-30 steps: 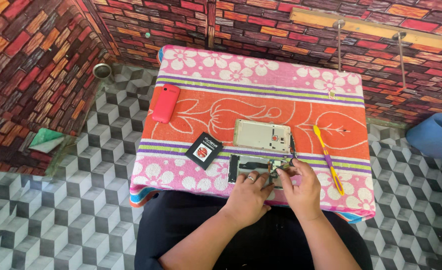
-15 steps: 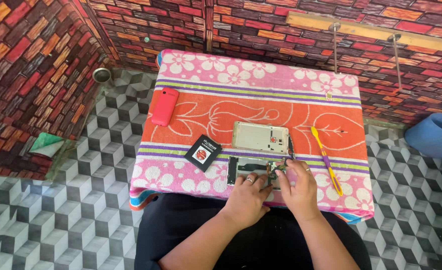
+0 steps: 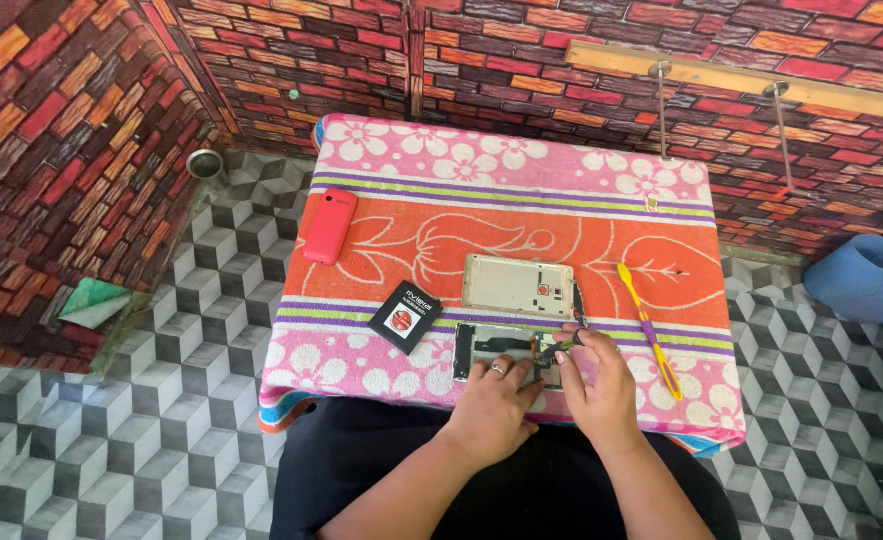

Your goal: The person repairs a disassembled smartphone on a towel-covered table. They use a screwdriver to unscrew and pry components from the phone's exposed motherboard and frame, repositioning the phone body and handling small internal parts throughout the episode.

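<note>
Two hands are working on an opened phone (image 3: 507, 352) that is lying near the front edge of the worktop (image 3: 522, 215), just in front of the person. The left hand (image 3: 495, 405) is resting on the phone with its fingers spread flat, pressing it down so it is not sliding on the flowery cloth. The right hand (image 3: 602, 385) is at the phone's right end, and its finger and thumb are pinching a small dark tool (image 3: 569, 343) whose tip is pointing into the phone's insides.

To do this step well, I think the left hand should be pressing gently, not hard, so nothing thin is bending. The right hand should be moving the tool slowly and only a little, because the parts inside look tiny and could be slipping or popping away. Keeping the tip low and steady seems wise.

Just behind the opened phone, the pale back cover (image 3: 519, 286) is lying flat. A black battery (image 3: 406, 316) is sitting to its left. A yellow and purple toothbrush (image 3: 650, 328) is lying near the right edge, and a red phone (image 3: 331, 226) is resting near the left edge.
</note>
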`<move>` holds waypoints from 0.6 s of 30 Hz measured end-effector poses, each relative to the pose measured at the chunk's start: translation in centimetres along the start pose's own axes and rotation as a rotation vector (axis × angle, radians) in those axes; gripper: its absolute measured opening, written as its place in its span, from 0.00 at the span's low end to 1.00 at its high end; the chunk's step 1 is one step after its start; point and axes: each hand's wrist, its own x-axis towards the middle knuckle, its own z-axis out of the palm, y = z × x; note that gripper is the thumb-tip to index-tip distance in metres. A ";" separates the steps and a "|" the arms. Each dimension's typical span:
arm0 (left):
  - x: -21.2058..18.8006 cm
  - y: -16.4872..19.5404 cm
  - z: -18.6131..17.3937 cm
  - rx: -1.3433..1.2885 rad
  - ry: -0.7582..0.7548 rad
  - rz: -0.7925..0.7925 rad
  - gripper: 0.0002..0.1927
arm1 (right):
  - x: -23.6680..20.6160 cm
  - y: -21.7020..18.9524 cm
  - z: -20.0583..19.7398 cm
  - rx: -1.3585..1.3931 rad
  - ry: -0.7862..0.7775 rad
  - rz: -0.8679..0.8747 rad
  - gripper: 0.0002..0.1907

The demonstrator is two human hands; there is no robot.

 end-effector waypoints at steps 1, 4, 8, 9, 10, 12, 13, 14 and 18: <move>0.0 0.0 0.0 0.003 -0.004 0.000 0.35 | -0.5 0.0 0.0 0.001 -0.004 0.058 0.27; 0.0 0.0 0.2 0.008 -0.006 -0.002 0.35 | -1.0 0.8 0.0 0.111 -0.004 0.124 0.26; 0.0 -0.1 0.2 0.014 0.000 0.000 0.35 | -1.3 1.1 -0.3 0.201 0.030 0.146 0.26; -0.1 0.0 0.2 0.016 0.001 0.001 0.35 | -1.3 1.1 -0.4 0.199 0.021 0.136 0.26; 0.0 0.1 0.1 0.012 0.003 0.001 0.35 | -1.3 1.0 -0.5 0.198 0.014 0.125 0.26; 0.0 0.1 0.0 0.005 0.007 -0.001 0.36 | -1.2 0.9 -0.5 0.194 -0.003 0.125 0.26; 0.0 0.1 -0.2 0.006 0.000 -0.001 0.36 | -1.2 0.9 -0.5 0.191 -0.013 0.135 0.27; 0.0 0.1 -0.2 0.003 -0.009 -0.003 0.36 | -1.2 0.9 -0.5 0.187 -0.025 0.148 0.27; 0.1 0.1 -0.4 0.009 -0.026 -0.006 0.36 | -1.4 0.9 -0.3 0.300 0.024 0.196 0.29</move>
